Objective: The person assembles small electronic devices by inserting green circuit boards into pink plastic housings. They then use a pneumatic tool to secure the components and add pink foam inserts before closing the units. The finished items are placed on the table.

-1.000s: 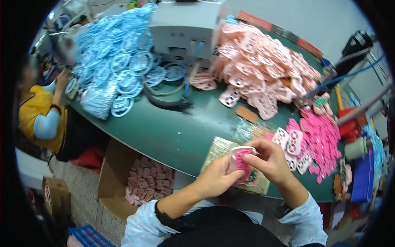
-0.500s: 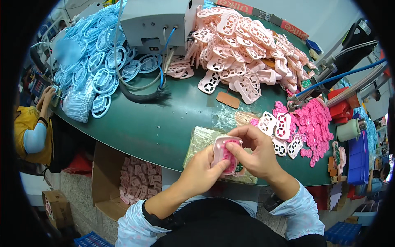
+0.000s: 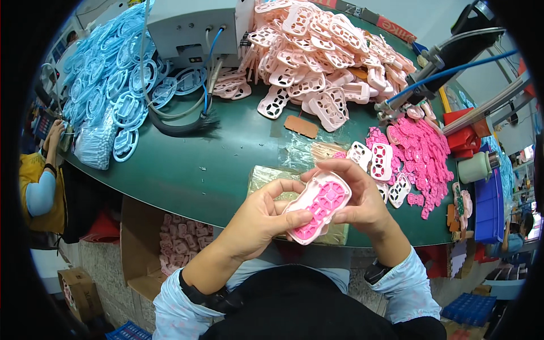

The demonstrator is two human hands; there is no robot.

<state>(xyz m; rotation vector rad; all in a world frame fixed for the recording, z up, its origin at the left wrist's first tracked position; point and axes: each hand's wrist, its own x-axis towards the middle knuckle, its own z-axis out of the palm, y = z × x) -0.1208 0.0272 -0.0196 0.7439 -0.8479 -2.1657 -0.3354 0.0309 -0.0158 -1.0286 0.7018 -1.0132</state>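
Above the wrapped block (image 3: 267, 178), left hand (image 3: 258, 215) and right hand (image 3: 367, 208) both closed on the shell (image 3: 310, 196). Risk, I judge: uneven thumb pressure popping the pink insert (image 3: 332, 195) loose.

Left hand (image 3: 262, 214) pinching, thumb (image 3: 296, 219) on top, tucked fingertips hard to see tbh; right hand (image 3: 362, 201) curled opposite, forearms (image 3: 214, 264) angled inward.

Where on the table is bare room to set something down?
Widest: the green tabletop left of the wrapped block beneath the held pink casing, nearer than the black brush, with only tiny scraps. A smaller gap separates that brush from the brown plate. Crowded: the back, with blue rings and pale pink frames; the right, with bright pink pieces.
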